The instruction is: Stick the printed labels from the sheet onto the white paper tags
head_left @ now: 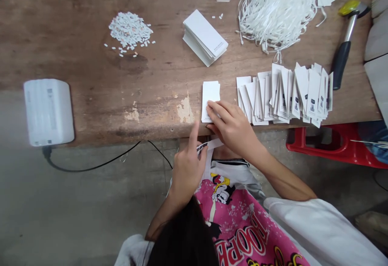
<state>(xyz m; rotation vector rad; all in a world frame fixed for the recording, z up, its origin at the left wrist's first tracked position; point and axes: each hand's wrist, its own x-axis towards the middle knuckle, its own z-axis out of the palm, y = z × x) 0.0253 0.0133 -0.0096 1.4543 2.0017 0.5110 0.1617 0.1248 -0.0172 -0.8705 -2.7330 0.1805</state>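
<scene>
My left hand (188, 168) is just off the table's front edge, its thumb pressed on a narrow white strip of labels (202, 148) with dark print; its index finger points up toward the table. My right hand (232, 126) lies over the lower right part of a small stack of white cards (210, 92), fingertips on the top card and thumb at the table edge. A paler band of the strip hangs between my hands. Right of them lies a long, overlapping row of white printed tags (281, 92). A thicker stack of white cards (206, 35) sits farther back.
On the wooden table (91, 108) are a pile of small white pieces (130, 31), a heap of white strings (277, 11), a hammer (345, 47) and a white device (49, 112) with a black cable. A red stool (333, 142) stands below the right edge.
</scene>
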